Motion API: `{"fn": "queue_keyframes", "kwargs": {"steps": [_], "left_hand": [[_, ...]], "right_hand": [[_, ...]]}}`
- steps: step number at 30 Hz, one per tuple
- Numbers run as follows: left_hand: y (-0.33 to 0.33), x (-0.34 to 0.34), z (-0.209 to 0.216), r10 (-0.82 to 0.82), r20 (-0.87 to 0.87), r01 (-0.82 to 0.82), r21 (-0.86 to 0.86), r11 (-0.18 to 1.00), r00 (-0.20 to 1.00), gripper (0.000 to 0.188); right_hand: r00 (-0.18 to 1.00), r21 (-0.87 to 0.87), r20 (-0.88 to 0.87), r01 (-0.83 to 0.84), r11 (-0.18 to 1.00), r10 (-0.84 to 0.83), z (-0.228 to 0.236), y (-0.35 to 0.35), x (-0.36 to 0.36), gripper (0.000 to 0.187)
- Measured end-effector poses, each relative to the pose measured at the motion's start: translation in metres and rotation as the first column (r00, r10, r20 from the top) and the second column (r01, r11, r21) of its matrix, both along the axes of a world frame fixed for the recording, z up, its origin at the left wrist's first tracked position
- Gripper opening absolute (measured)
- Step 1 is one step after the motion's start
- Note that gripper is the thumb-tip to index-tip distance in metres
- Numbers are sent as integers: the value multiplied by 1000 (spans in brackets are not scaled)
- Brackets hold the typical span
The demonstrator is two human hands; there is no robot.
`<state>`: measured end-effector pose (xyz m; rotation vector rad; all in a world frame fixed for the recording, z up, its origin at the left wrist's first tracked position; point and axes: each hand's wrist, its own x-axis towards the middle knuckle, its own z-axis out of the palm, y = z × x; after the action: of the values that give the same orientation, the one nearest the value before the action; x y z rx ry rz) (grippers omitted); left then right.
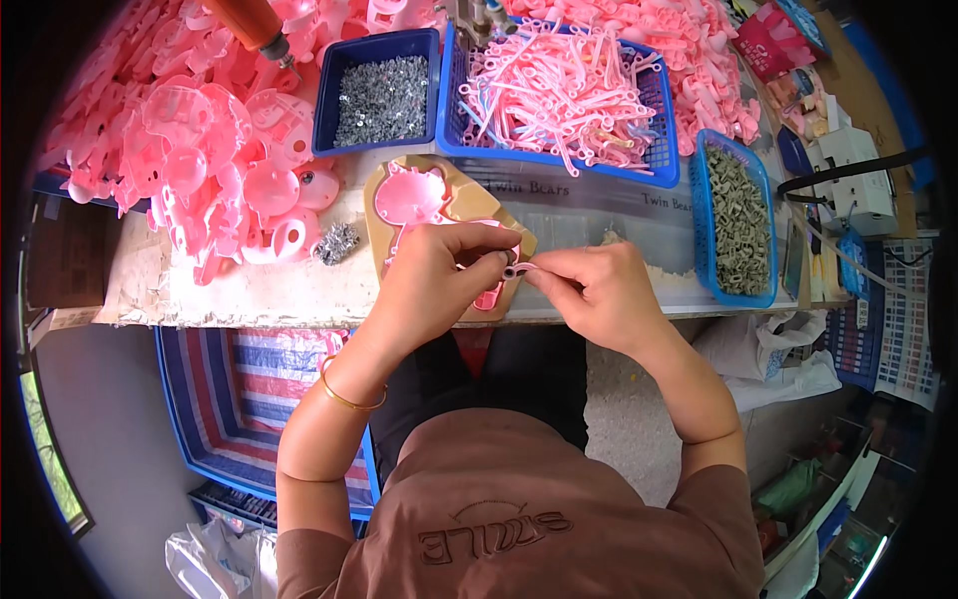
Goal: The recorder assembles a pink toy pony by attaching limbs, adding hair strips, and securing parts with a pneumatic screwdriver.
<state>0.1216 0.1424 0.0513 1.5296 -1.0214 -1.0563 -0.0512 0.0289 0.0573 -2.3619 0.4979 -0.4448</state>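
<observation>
Right hand (599, 290), left hand (439, 275), small pink part (516, 270) pinched between both grips

Bench (249, 290), pale, worn top. Far left: pink shell pile (200, 140). Far mid: blue tray w/ screws (379, 95), basket w/ pink strips (564, 95). Right: basket w/ grey bits (736, 220). Near mid: tan jig (399, 215); loose screws (337, 243) just left of it.

Small pink plastic strip (521, 269) with ring end — pinched level between both hands' fingertips, above workbench edge
</observation>
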Motion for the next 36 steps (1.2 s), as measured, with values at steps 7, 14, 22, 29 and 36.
{"fn": "queue_keyframes", "kwargs": {"steps": [7,14,22,29,36], "left_hand": [[1,4,3,61,-210,-39,108,993,976,21],[4,-1,-8,105,-43,-103,53,993,994,20],[6,16,-3,5,-353,37,114,993,936,21],[9,16,-2,-100,-409,114,9,993,907,29],[22,30,-2,-78,-429,104,39,994,900,29]], "right_hand": [[1000,-33,24,21,999,-20,2,5,0,6],[1000,-53,2,28,998,-28,4,9,1,8],[1000,96,2,-17,995,16,10,2,-1,10],[994,334,-73,-53,941,82,9,-6,-1,13],[991,476,-2,-114,872,131,17,2,20,13]]}}
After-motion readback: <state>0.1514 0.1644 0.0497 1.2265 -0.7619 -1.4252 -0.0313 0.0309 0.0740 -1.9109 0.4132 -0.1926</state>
